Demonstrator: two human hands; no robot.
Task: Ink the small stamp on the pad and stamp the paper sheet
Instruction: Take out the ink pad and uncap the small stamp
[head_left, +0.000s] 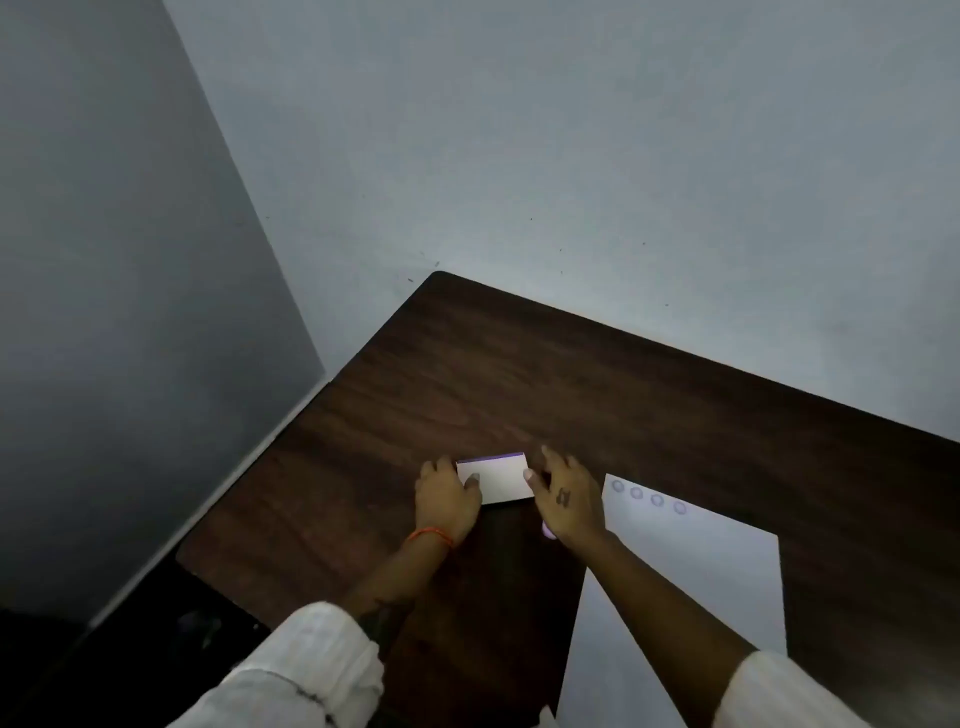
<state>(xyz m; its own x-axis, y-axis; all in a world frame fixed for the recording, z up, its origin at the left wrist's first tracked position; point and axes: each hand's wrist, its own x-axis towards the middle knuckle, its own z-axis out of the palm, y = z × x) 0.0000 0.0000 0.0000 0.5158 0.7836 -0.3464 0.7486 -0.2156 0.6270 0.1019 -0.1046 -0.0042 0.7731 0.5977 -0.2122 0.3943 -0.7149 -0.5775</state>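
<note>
A white ink pad case (501, 480) with a purple far edge lies on the dark wooden table (519, 374), its lid down. My left hand (445, 500) grips its left side, thumb on the lid. My right hand (567, 501) is at the case's right edge, thumb touching it. The lilac end of the small stamp (548, 530) pokes out from under that palm. To the right lies the white paper sheet (691, 582), with several round purple stamp marks (648, 496) in a row along its far edge.
Grey walls meet at a corner behind the table, close to its far and left edges. The left table edge drops to a dark floor. My white sleeves cover both forearms at the bottom of the view.
</note>
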